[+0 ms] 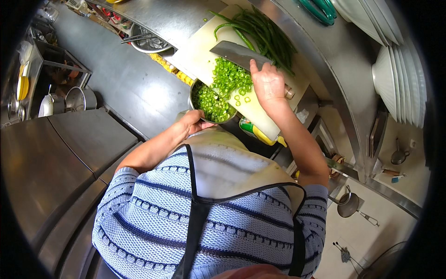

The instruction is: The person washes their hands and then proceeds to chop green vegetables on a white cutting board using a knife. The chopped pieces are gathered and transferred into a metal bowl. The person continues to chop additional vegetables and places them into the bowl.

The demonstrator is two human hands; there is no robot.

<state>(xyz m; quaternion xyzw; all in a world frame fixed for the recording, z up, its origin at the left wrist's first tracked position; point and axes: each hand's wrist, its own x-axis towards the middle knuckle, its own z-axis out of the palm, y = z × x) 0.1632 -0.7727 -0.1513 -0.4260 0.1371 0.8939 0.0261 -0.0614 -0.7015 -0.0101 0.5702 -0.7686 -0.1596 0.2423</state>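
My right hand (268, 83) is closed around a cleaver (237, 54), its index finger along the blade. The blade lies beside a pile of sliced green chili peppers (230, 78) on a white cutting board (195, 52). Long whole green chilies (268, 33) lie on the board beyond the blade. With my left hand (195, 122) I grip the rim of a round metal bowl (191, 101), held against the board's near edge. Sliced green peppers (210, 104) fill much of it.
Below the board is a yellow and green container (259, 134). Yellow egg trays (170, 68) and a metal basin (150, 42) sit under the steel counter (167, 17). White plates (397, 83) are stacked on a steel shelf at right. Metal pots (81, 98) stand on the left.
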